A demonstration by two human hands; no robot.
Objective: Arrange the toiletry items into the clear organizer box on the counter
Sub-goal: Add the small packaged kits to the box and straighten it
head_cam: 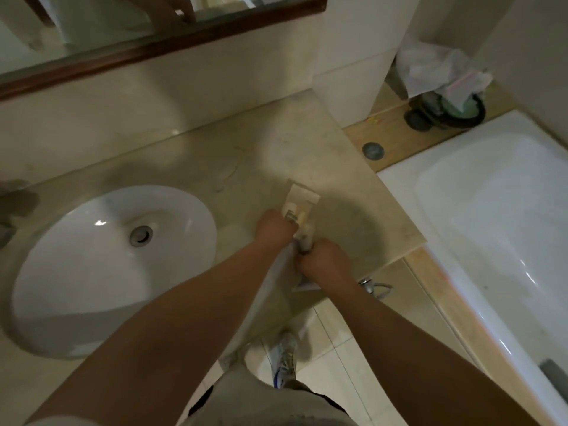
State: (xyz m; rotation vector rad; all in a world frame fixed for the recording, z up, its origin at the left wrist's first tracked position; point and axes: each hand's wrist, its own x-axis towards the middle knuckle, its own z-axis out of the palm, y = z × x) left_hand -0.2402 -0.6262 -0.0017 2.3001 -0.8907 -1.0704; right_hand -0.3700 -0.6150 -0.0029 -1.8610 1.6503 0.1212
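Observation:
The clear organizer box (303, 194) lies on the beige counter (252, 155), right of the sink, its far end sticking out beyond my hands. Small cream toiletry bottles (301, 217) lie inside it, blurred. My left hand (273, 226) is closed in a fist at the box's left side, apparently gripping its wall. My right hand (326, 263) is closed at the near end, fingers around a cream bottle (305, 241) that pokes out between both hands. The box's near part is mostly hidden under my hands and wrists.
A white oval sink (101, 272) fills the counter's left half. The counter's right edge drops off to a white bathtub (491, 216). A bin with a crumpled bag (445, 84) stands on the floor behind. A wood-framed mirror (147, 47) runs along the wall.

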